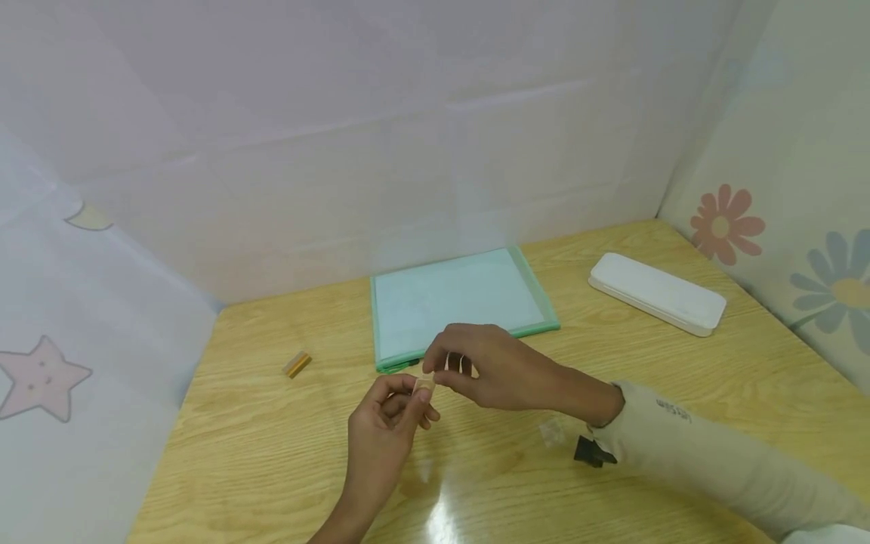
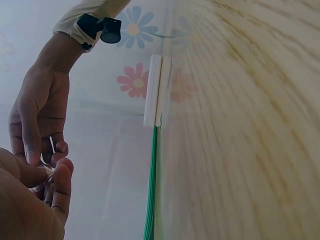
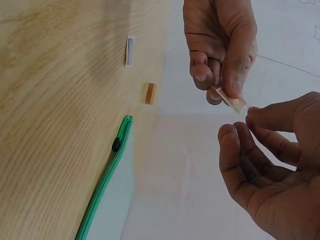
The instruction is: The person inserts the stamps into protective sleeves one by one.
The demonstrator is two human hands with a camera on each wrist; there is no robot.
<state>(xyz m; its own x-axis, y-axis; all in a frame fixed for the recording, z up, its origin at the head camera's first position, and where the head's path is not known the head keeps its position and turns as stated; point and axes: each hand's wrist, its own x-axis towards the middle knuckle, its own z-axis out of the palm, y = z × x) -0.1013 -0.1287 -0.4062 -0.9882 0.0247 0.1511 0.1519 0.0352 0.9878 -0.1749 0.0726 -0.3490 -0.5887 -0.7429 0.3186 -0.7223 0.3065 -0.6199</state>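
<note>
My left hand (image 1: 384, 431) pinches a small clear-and-beige strip (image 3: 232, 101) between its thumb and fingers, above the table. My right hand (image 1: 492, 366) meets it from the other side. In the right wrist view, the tips of the right thumb and forefinger (image 3: 252, 112) pinch at the strip's free end. The right hand's other fingers are loosely bent. From the left wrist view the strip is mostly hidden behind the left hand (image 2: 30, 200).
Behind the hands lies a green-edged zip pouch (image 1: 462, 295). A white case (image 1: 655, 293) stands at the back right, a small orange-brown block (image 1: 297, 365) at the left. A clear scrap (image 1: 552, 432) lies near the right sleeve. Pale curtains surround the wooden table (image 1: 258, 453).
</note>
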